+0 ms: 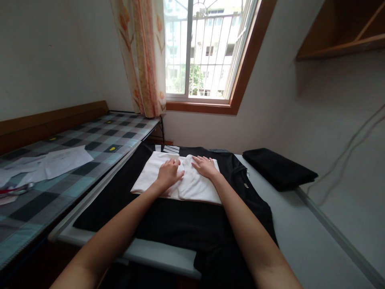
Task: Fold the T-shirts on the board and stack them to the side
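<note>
A folded white garment (192,188) lies on top of a black garment (180,224) spread over a white table (162,255). My left hand (169,173) rests flat on the white garment's middle, fingers stretched out. My right hand (205,166) lies flat beside it on the garment's right part, fingers spread. Neither hand holds anything.
A folded black cloth (278,168) sits at the table's far right. To the left stands a bed with a checked cover (99,142), white papers (57,162) on it. A curtain (142,56) and barred window (207,48) are ahead, a wooden shelf (343,36) upper right.
</note>
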Motion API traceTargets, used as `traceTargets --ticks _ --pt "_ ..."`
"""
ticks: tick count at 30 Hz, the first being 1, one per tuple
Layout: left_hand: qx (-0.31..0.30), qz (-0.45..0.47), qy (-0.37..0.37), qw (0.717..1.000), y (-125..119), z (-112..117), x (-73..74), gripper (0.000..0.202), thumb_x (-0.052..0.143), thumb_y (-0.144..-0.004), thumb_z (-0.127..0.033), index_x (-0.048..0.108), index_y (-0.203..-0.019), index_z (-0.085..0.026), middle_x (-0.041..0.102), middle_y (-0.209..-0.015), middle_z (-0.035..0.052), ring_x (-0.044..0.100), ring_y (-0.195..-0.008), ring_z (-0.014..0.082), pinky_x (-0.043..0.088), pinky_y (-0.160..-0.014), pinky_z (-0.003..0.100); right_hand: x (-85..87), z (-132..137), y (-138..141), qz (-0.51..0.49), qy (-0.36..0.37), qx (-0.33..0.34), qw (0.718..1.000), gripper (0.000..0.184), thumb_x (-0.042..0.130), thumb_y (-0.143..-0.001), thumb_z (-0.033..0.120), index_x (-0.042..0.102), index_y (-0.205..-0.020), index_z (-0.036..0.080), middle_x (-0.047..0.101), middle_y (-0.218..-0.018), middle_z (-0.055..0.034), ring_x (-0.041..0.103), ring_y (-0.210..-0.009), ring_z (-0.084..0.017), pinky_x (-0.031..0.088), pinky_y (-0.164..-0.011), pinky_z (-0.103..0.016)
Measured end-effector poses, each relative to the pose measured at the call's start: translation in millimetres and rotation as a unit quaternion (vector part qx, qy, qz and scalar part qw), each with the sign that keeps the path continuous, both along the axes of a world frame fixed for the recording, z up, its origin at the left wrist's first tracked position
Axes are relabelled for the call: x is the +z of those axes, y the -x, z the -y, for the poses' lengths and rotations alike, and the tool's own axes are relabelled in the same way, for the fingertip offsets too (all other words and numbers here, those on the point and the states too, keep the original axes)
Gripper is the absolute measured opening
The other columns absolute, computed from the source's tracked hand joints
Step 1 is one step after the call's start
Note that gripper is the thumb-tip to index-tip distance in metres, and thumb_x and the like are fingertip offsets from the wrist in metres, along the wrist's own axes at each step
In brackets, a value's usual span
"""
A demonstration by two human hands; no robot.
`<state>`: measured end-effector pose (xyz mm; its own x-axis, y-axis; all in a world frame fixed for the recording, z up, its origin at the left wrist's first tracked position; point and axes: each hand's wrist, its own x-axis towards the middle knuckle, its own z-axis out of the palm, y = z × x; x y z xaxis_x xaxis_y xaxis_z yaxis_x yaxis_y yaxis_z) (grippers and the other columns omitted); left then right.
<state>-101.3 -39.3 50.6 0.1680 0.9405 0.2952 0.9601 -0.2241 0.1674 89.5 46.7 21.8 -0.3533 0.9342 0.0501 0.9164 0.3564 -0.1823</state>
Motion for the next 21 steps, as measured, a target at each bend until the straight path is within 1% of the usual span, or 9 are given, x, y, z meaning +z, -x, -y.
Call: traceTargets --ticks 2,4,8,11,13,17,21 --pt "0.030 -0.027 0.035 0.999 4.7 -1.3 -0.3 0.038 0.059 -0.085 -0.048 0.058 -0.107 -0.017 0.061 -0.106 0.0122 0.061 -0.097 0.0263 0.048 -0.081 0.035 1.3 -0.3 -0.3 -0.001 0.001 0.001 1.000 0.055 0.031 -0.097 0.055 0.035 -0.148 0.035 0.037 -0.153 -0.0051 0.032 -0.139 -0.029 0.017 -0.112 -0.053" --pt "0.041 -0.039 0.060 0.997 5.9 -1.0 -0.8 0.038 0.057 -0.087 -0.048 0.056 -0.108 -0.016 0.061 -0.108 0.0128 0.061 -0.097 0.0257 0.047 -0.080 0.033 2.9 0.0 -0.1 -0.004 0.004 0.001 1.000 0.055 0.032 -0.097 0.055 0.035 -0.148 0.034 0.037 -0.154 -0.0056 0.032 -0.139 -0.029 0.018 -0.112 -0.053" --pt "0.060 -0.056 0.066 0.994 3.2 0.1 0.8 0.031 0.052 -0.090 -0.035 0.053 -0.114 -0.014 0.062 -0.109 0.0132 0.062 -0.099 0.0244 0.047 -0.080 0.030 4.3 1.3 0.4 -0.009 0.007 0.003 1.000 0.056 0.032 -0.096 0.054 0.035 -0.148 0.034 0.037 -0.153 -0.0063 0.033 -0.139 -0.030 0.018 -0.112 -0.052" --pt "0.054 -0.075 0.067 0.993 1.7 -0.7 2.6 0.023 0.048 -0.091 -0.025 0.058 -0.109 -0.014 0.063 -0.104 0.0131 0.064 -0.095 0.0243 0.047 -0.077 0.030 4.5 1.6 0.5 -0.009 0.005 0.003 1.000 0.056 0.033 -0.096 0.054 0.035 -0.148 0.033 0.038 -0.153 -0.0064 0.034 -0.138 -0.029 0.018 -0.112 -0.052" --pt "0.044 -0.084 0.069 0.993 1.3 -1.4 3.9 0.020 0.048 -0.090 -0.022 0.061 -0.103 -0.014 0.064 -0.102 0.0128 0.065 -0.093 0.0239 0.047 -0.075 0.030 4.5 1.6 0.6 -0.008 0.002 0.003 1.000 0.056 0.033 -0.096 0.053 0.035 -0.148 0.033 0.038 -0.153 -0.0061 0.034 -0.138 -0.029 0.018 -0.112 -0.051" --pt "0.034 -0.083 0.063 0.994 -0.1 -1.1 7.3 0.018 0.050 -0.089 -0.021 0.065 -0.096 -0.015 0.064 -0.098 0.0119 0.065 -0.089 0.0235 0.047 -0.074 0.030 4.5 1.5 1.2 -0.006 0.003 -0.001 1.000 0.057 0.034 -0.096 0.054 0.035 -0.148 0.033 0.038 -0.153 -0.0057 0.034 -0.138 -0.029 0.018 -0.112 -0.050" --pt "0.034 -0.063 0.051 0.996 -3.5 -0.8 6.6 0.017 0.051 -0.090 -0.022 0.066 -0.095 -0.016 0.064 -0.097 0.0104 0.065 -0.087 0.0218 0.046 -0.073 0.029 3.6 0.8 1.1 -0.008 -0.001 -0.004 1.000 0.057 0.036 -0.095 0.053 0.036 -0.148 0.033 0.039 -0.152 -0.0057 0.034 -0.138 -0.029 0.017 -0.113 -0.051"
